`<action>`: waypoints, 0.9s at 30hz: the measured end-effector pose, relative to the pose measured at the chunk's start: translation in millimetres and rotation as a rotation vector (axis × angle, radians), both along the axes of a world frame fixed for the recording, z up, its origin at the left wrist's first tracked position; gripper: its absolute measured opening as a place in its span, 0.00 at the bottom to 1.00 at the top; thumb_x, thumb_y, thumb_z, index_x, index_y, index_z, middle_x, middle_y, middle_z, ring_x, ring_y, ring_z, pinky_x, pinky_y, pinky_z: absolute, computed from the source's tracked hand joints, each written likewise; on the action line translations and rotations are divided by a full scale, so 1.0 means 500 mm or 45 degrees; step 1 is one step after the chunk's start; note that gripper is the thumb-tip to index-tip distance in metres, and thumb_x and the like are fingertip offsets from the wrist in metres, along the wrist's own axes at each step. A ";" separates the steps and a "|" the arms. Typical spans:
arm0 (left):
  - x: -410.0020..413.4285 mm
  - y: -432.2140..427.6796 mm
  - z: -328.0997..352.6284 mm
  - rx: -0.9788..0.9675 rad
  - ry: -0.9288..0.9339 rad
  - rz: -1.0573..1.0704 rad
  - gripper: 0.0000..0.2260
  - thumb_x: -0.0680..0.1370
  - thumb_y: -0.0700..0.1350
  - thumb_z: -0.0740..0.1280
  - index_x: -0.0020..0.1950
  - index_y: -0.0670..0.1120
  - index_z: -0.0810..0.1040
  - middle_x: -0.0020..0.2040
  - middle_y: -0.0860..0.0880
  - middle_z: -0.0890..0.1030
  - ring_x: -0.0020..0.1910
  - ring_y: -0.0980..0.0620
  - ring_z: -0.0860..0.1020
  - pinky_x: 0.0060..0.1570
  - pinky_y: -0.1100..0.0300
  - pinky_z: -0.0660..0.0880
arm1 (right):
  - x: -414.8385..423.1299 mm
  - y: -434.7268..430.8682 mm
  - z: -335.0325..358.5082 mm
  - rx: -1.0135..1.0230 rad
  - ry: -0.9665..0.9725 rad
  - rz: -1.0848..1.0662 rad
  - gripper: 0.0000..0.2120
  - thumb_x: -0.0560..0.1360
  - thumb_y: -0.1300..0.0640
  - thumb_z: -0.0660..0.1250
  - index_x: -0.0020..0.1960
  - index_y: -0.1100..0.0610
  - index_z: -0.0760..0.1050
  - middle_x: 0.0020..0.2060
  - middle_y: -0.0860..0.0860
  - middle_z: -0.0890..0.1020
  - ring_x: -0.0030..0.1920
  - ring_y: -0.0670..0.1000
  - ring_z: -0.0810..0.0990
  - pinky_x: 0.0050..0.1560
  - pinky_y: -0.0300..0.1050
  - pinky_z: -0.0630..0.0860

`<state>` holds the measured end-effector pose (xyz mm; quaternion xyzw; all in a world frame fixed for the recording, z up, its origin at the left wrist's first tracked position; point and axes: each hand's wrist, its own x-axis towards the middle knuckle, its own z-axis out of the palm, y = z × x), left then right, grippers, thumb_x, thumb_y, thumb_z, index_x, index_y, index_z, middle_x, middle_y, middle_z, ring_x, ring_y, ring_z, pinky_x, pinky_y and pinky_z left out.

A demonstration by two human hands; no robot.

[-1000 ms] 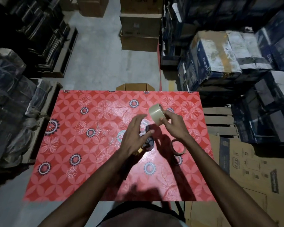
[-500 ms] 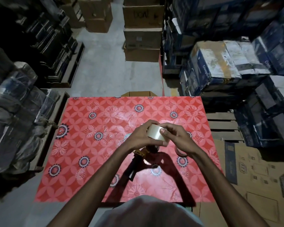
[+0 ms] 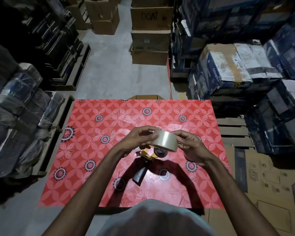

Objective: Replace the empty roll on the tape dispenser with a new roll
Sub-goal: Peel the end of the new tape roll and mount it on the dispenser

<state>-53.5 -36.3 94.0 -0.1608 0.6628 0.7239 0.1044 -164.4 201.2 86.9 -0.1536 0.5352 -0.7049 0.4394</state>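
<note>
Nearest us, above the red floral table (image 3: 95,150), our left hand (image 3: 134,142) and right hand (image 3: 191,147) grip the new tape roll (image 3: 165,141) from either side, directly over the yellow dispenser (image 3: 147,155) lying below; beyond stand stacked cardboard boxes (image 3: 150,31).

The new roll (image 3: 165,140) sits between left hand (image 3: 138,141) and right hand (image 3: 192,147), above the tape dispenser (image 3: 147,159) on the table (image 3: 92,150) — boxes (image 3: 150,46) behind.
</note>
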 end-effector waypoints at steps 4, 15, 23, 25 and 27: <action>0.007 0.021 0.000 -0.137 -0.024 -0.027 0.11 0.83 0.44 0.71 0.63 0.40 0.85 0.42 0.57 0.85 0.34 0.57 0.82 0.36 0.62 0.79 | 0.013 -0.007 0.008 0.190 0.239 0.080 0.10 0.78 0.55 0.67 0.55 0.58 0.83 0.52 0.54 0.84 0.53 0.51 0.81 0.53 0.44 0.78; 0.018 0.061 -0.023 -0.304 0.034 -0.005 0.08 0.82 0.50 0.73 0.52 0.45 0.83 0.51 0.47 0.83 0.43 0.52 0.83 0.42 0.58 0.81 | 0.032 -0.031 0.021 0.530 0.825 0.243 0.08 0.76 0.55 0.76 0.49 0.58 0.79 0.42 0.48 0.82 0.38 0.38 0.79 0.37 0.33 0.74; 0.019 0.068 -0.015 -0.120 0.004 0.022 0.11 0.83 0.48 0.71 0.61 0.44 0.86 0.52 0.49 0.86 0.45 0.55 0.86 0.43 0.62 0.81 | 0.015 -0.013 -0.011 0.271 0.447 0.120 0.08 0.73 0.53 0.77 0.46 0.55 0.81 0.42 0.51 0.81 0.45 0.52 0.79 0.47 0.51 0.75; 0.020 0.067 -0.017 -0.088 -0.001 0.030 0.11 0.83 0.47 0.71 0.62 0.44 0.86 0.53 0.49 0.85 0.47 0.55 0.85 0.45 0.62 0.81 | 0.017 -0.010 -0.013 0.247 0.407 0.089 0.08 0.71 0.52 0.78 0.45 0.53 0.81 0.41 0.50 0.80 0.44 0.51 0.78 0.46 0.48 0.75; 0.018 0.065 -0.017 -0.058 -0.012 0.017 0.11 0.83 0.46 0.71 0.62 0.43 0.85 0.54 0.49 0.84 0.49 0.55 0.85 0.47 0.62 0.81 | 0.019 -0.010 -0.015 0.218 0.358 0.070 0.08 0.71 0.53 0.78 0.45 0.54 0.81 0.41 0.51 0.80 0.44 0.50 0.79 0.45 0.44 0.76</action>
